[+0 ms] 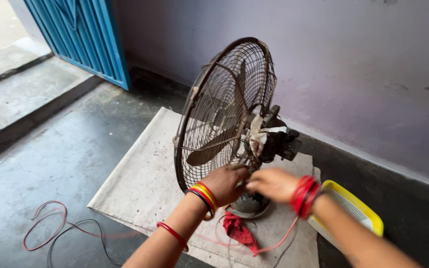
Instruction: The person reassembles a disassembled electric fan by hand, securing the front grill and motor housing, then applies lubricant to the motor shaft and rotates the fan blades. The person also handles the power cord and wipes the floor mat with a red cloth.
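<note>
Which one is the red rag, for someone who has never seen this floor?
Find the old table fan standing on the pale cloth mat by the lilac wall. Just below its round base, near the mat's front edge, lies the red rag. Unlike the thin red wires nearby, it is a crumpled lump of fabric.

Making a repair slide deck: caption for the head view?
Both hands, left hand and right hand, meet at the neck of a dusty table fan on a cloth mat.
</note>
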